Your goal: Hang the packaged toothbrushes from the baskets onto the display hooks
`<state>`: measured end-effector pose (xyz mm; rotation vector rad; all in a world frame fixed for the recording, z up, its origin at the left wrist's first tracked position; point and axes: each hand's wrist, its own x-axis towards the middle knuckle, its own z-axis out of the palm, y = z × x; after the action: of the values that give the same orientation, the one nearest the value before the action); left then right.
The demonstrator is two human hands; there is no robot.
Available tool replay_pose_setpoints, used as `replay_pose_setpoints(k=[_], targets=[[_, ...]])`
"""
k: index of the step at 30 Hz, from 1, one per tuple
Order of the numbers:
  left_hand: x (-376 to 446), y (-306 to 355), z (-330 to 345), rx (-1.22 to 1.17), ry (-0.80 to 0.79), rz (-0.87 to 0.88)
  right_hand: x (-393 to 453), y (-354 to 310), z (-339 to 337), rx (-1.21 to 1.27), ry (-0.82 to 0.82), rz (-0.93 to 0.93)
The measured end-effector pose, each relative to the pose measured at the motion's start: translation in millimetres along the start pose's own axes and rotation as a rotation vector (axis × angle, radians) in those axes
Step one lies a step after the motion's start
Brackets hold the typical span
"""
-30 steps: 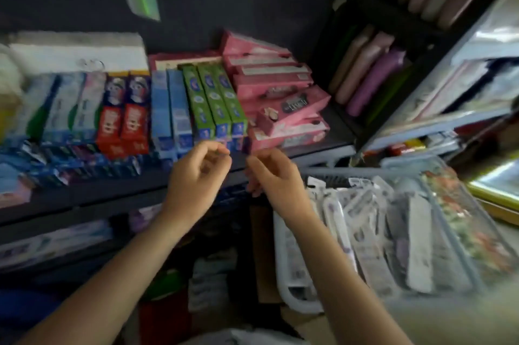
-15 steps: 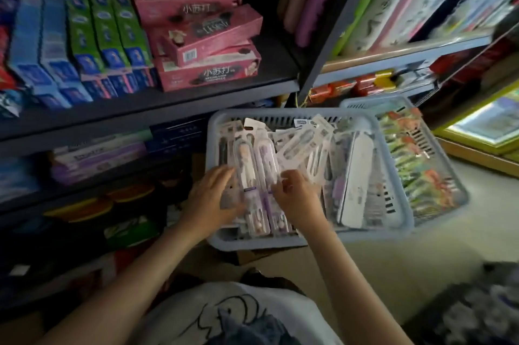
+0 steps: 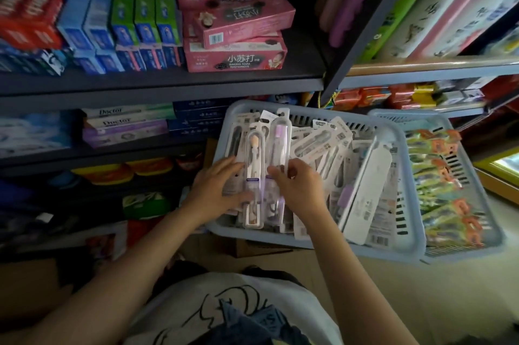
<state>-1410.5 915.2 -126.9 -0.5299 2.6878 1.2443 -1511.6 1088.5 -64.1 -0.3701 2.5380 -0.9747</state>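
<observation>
Both hands reach into a pale blue slotted plastic basket point(image 3: 393, 136) heaped with packaged toothbrushes. The left hand point(image 3: 216, 193) grips a clear blister-packed toothbrush with a peach head point(image 3: 255, 165), fingers spread along its left edge and thumb curled across its lower part. That pack's long axis runs away from the person, hang-tab end pointing toward the shelves. Just beside it on the right lies a clear pack with a lilac-headed toothbrush point(image 3: 278, 145), parallel and pointing the same way; the right hand point(image 3: 297, 187) has curled fingertips on its lower end, though whether they pinch it I cannot tell. A second pale blue basket point(image 3: 404, 117) touches the first on the right, holding green and orange packets point(image 3: 443, 190). Pink toothpaste boxes point(image 3: 236, 58) sit on the dark shelf point(image 3: 168, 83) above.
</observation>
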Motion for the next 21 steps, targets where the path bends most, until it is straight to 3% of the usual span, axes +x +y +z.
replay_pose_setpoints(k=[3, 6, 8, 11, 14, 17, 21], targets=[[-11.7, 31.0, -13.4, -0.286, 0.209, -0.032, -8.4, -12.9, -13.3, 0.096, -0.013, -0.047], [-17.2, 56.6, -28.7, -0.791, -0.018, -0.137, -17.1, -29.7, -10.3, 0.234, -0.159, -0.109], [-16.9, 56.8, -32.3, -0.979, -0.094, -0.198, -18.0, -36.8, -1.9, 0.301, -0.187, -0.123], [-17.0, 36.8, -36.1, -0.949, 0.034, -0.307, -9.7, -30.0, 13.0, 0.236, -0.131, -0.065], [-18.8, 14.2, -39.3, -0.886, 0.111, -0.36, -6.7, -17.4, 30.6, -0.073, -0.126, 0.067], [-18.9, 2.0, -38.4, -0.862, 0.104, -0.372, -15.4, -21.3, 54.2, -0.187, -0.04, 0.091], [-19.1, -1.6, -32.6, -0.858, 0.058, -0.369, -18.3, -28.1, 69.1, -0.125, 0.018, 0.134]])
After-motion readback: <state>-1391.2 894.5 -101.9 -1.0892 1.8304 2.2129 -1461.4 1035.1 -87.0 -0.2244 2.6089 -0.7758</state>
